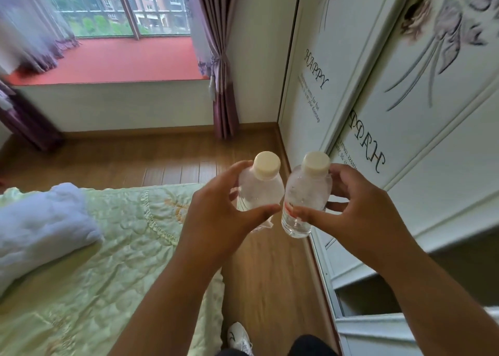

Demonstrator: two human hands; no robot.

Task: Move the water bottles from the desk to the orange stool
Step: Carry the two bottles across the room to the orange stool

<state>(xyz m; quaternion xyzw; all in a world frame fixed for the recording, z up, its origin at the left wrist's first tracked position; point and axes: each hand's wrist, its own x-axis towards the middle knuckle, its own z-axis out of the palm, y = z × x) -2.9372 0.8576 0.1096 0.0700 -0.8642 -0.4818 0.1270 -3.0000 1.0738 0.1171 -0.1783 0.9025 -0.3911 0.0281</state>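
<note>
Here, the space ahead of the person was a narrow strip of wooden floor [172, 155] between a bed [113, 247] on the left and a white wardrobe [399, 128] on the right, its sliding doors printed with grey flowers and the word "HAPPY". The bed carried a pale green quilted cover, with a folded white blanket [40, 226] lying on its left part. Beyond the floor stood a bay window [118, 7] with a red sill [124, 61], and a purple curtain [216, 58] hung tied back at the corner beside the wardrobe. A white shoe [239, 338] showed at the bottom edge, on the floor just beside the bed.

Both bottles were held in the air over that floor strip, close together, tilted towards the camera. The left hand [216, 215] gripped the left bottle [259, 191], thumb in front and fingers curled behind it. The right hand [348, 209] gripped the right bottle [306, 196] the same way, its thumb lying across the red-and-white label. Each bottle was clear plastic with a cream cap screwed on. How full they were could not be told; the clear base of the right bottle looked glassy.
</note>
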